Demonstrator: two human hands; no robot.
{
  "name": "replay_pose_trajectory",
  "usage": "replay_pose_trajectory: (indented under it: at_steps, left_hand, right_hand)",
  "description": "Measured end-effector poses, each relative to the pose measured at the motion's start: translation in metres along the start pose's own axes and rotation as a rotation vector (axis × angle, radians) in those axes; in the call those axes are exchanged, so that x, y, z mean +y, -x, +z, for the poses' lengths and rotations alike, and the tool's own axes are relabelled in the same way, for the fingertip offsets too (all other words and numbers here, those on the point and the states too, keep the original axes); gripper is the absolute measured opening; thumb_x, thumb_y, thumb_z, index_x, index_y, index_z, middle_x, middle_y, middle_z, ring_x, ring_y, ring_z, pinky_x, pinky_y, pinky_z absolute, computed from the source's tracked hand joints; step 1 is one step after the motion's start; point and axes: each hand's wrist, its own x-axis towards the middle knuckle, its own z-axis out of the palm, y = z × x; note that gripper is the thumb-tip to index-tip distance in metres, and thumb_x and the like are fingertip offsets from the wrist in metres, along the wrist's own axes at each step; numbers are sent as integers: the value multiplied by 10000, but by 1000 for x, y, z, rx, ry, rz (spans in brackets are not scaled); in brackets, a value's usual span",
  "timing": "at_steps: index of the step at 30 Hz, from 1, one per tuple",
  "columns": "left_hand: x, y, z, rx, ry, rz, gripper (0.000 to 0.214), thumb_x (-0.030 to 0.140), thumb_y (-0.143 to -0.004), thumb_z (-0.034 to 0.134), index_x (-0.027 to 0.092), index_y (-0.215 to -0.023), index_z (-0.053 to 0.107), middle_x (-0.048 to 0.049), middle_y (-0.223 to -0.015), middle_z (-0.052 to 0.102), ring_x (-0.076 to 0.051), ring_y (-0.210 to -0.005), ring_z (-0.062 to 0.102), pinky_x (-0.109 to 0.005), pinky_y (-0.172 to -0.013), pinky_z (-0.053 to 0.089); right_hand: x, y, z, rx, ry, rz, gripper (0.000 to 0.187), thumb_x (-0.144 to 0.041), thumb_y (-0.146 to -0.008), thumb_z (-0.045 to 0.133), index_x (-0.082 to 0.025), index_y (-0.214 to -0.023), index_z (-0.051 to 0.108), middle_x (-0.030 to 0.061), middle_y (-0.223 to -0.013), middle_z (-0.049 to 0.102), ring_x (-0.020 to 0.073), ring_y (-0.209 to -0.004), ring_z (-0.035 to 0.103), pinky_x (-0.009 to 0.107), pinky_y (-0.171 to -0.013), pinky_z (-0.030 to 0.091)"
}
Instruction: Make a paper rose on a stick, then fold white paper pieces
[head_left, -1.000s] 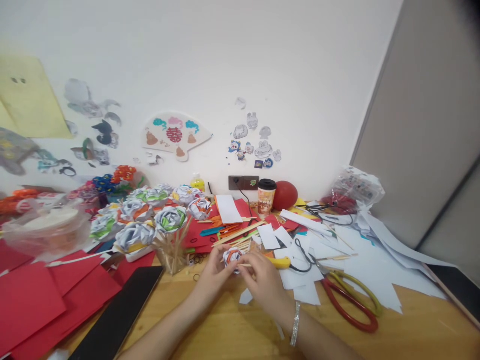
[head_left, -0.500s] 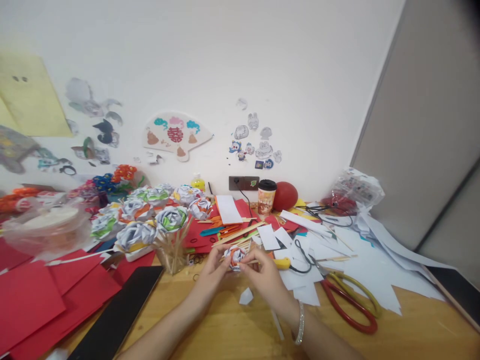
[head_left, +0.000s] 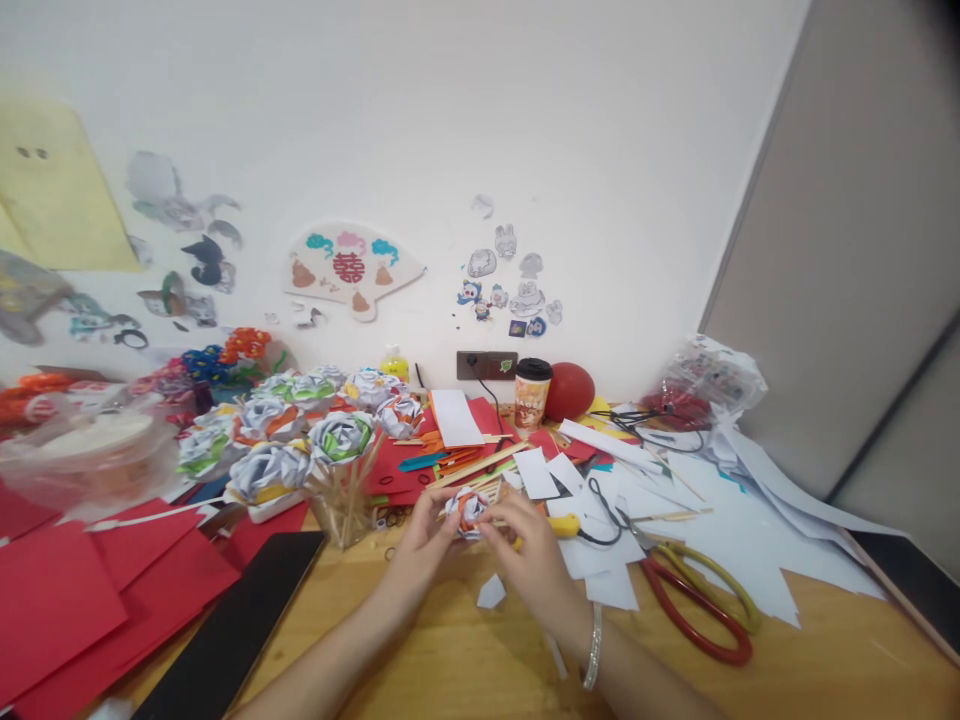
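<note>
A small folded paper flower (head_left: 466,508), white with orange, sits between both my hands above the wooden table (head_left: 450,650). My left hand (head_left: 420,550) cups it from the left with curled fingers. My right hand (head_left: 529,560), a silver bracelet on its wrist, pinches the flower's right side, where a thin wooden stick (head_left: 501,522) pokes out. A small white paper scrap (head_left: 491,592) lies on the table just under the hands.
Finished paper flowers (head_left: 300,440) stand on sticks at the left. Red paper sheets (head_left: 90,590) and a black tablet (head_left: 232,620) lie at the front left. White paper cuttings (head_left: 705,520), red-handled scissors (head_left: 697,600), a yellow knife (head_left: 562,524) and a coffee cup (head_left: 532,393) are to the right.
Both hands have kept hold of the flower and turned it slightly; its orange part shows more. The hands lifted a little and shifted back.
</note>
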Motion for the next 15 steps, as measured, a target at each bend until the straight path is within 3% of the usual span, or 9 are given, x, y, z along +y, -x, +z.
replay_pose_trajectory:
  at_steps: [4, 15]
  left_hand:
    - [1, 0, 0, -6, -13, 1, 451, 513, -675, 675, 206, -958, 506, -31, -959, 569, -197, -875, 571, -315, -733, 493]
    - [7, 3, 3, -10, -56, -18, 509, 567, -624, 685, 209, -938, 507, -48, -999, 561, -243, -971, 545, -336, -733, 496]
  right_hand:
    - [1, 1, -1, 19, 65, -79, 92, -200, -838, 541, -220, -812, 627, 35, -848, 592, 191, -876, 539, 301, -760, 434]
    - [-6, 3, 2, 35, -108, -40, 74, -206, -849, 513, -212, -823, 581, 24, -837, 538, 167, -815, 531, 263, -680, 449]
